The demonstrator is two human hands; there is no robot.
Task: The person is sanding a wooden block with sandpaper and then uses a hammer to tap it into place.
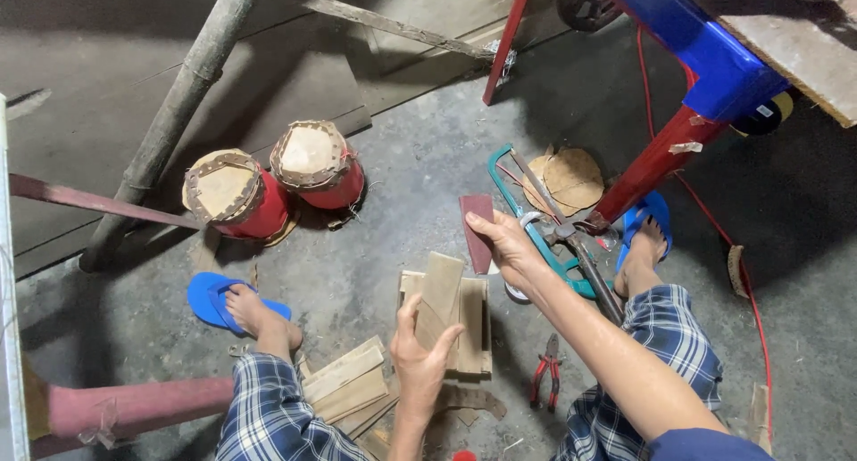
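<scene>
Seated on a grey concrete floor [420, 166], legs in blue checked trousers spread to both sides, blue rubber sandals on both feet. Left hand [421, 354] closed around a flat pale wooden slat [439, 300], thumb on the near face and fingers on the edge, holding it upright and slightly tilted above a small stack of similar wooden boards [473, 323] lying on the floor between the knees. Right hand [509, 245] stretched forward, pinching a dark red rectangular sheet of sandpaper [478, 229] between thumb and fingers, just beyond the stack. More pale wooden pieces [344, 381] piled near the left knee. Just right of the right hand, a teal-framed hacksaw [527, 215] on the floor, with a hammer with a dark handle [585, 265] lying across it, and round brown leather-like discs [571, 177] a little further away. Red-handled pliers [546, 372] beside the right thigh. Further away on the left, two small red drums with pale laced skins [272, 180], standing side by side and leaning a little. At upper right, a red and blue metal frame [705, 77].
</scene>
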